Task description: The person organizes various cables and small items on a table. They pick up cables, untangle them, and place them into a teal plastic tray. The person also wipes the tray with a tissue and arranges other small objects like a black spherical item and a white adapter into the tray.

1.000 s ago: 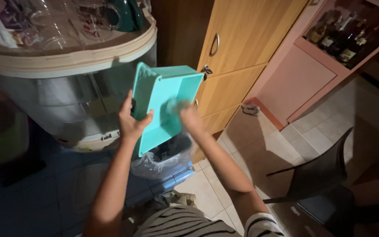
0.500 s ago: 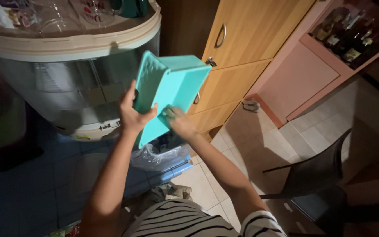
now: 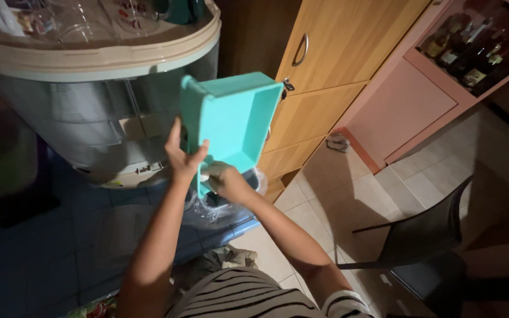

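Change: since half a second ago your right hand [image 3: 224,181] has slid down from the tray's floor to its lower edge, and the tray now tips more upright.
Cabinet: wooden cupboard [image 3: 337,65] with a curved metal handle and drawers below, smooth light grain, standing right of the tray.
Drum: big round grey appliance [image 3: 89,118] with a beige rim; clear glassware sits on its top.
Chair: dark plastic chair [image 3: 425,235] on the pale tiled floor [image 3: 325,206], well apart from your hands.
Shelf: pink cabinet [image 3: 407,106] with dark bottles [image 3: 466,47] bearing pale labels, upper right.
Tray: teal plastic tray [image 3: 231,118], rectangular, smooth walls, tilted with its open side toward you, held above the bin.
Bin: blue bin lined with a clear crinkled bag [image 3: 219,209], directly beneath the tray.
Left hand: your left hand [image 3: 181,156] is clamped on the tray's left wall, thumb inside, fingers behind.
Right hand: fingers curled at the tray's lower edge; whether they grip it or only press on it cannot be told.
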